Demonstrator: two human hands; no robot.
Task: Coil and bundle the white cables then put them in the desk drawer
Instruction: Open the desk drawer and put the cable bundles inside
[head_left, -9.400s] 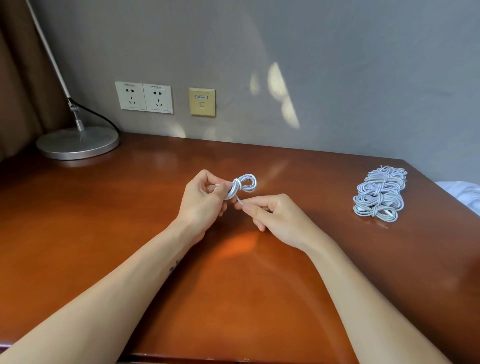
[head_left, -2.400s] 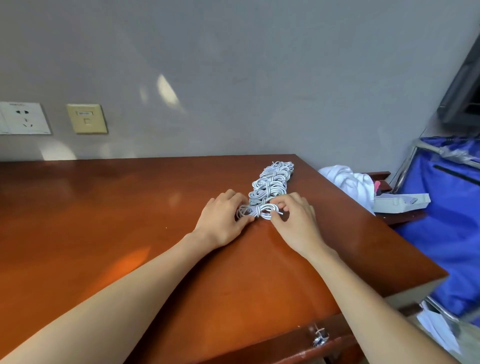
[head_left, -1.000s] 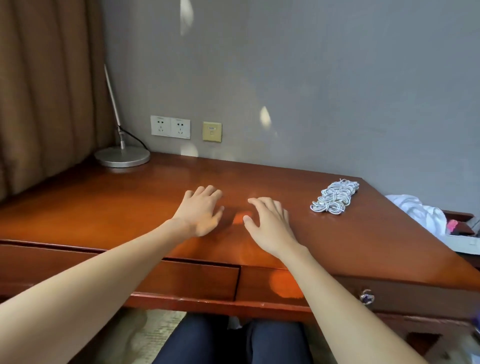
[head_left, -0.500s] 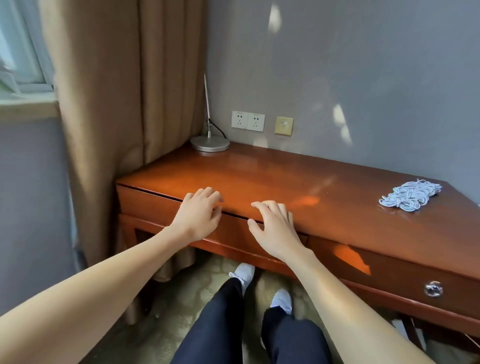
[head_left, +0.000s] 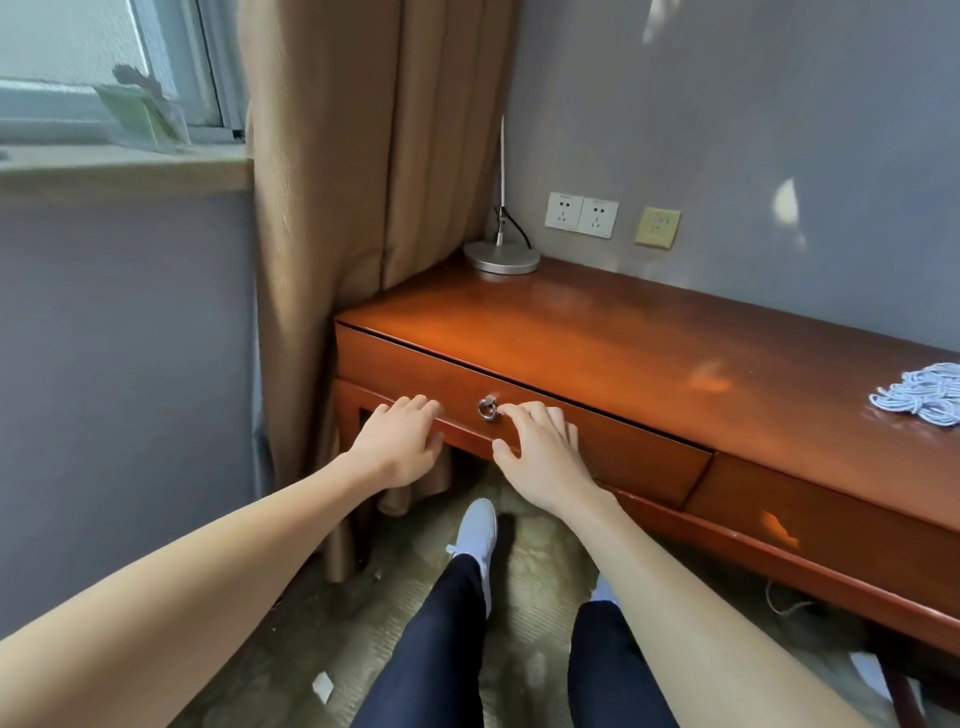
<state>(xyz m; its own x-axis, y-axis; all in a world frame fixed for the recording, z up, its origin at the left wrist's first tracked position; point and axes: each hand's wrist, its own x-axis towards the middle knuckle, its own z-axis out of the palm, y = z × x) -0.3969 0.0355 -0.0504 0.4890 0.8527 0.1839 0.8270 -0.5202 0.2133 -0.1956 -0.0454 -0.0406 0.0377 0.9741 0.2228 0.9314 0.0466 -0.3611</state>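
Note:
A row of coiled white cable bundles (head_left: 923, 397) lies on the brown desk top (head_left: 597, 343) at the far right edge of view. The desk's left drawer (head_left: 613, 441) is closed, with a metal ring pull (head_left: 488, 408) on its front. My left hand (head_left: 400, 441) is spread just left of the ring, fingers straight over the drawer's lower edge. My right hand (head_left: 540, 447) is just right of the ring, fingers relaxed, index fingertip close beside it. Neither hand holds anything.
A lamp base (head_left: 501, 257) stands at the desk's back left corner below wall sockets (head_left: 582, 214). A tan curtain (head_left: 363, 182) hangs left of the desk. A second drawer front (head_left: 831, 519) is to the right. My legs and shoes are on the floor below.
My view has swung left and down, so the bundles slid to the far right edge. Both hands came off the desk top and down to the left drawer front, flanking the ring pull.

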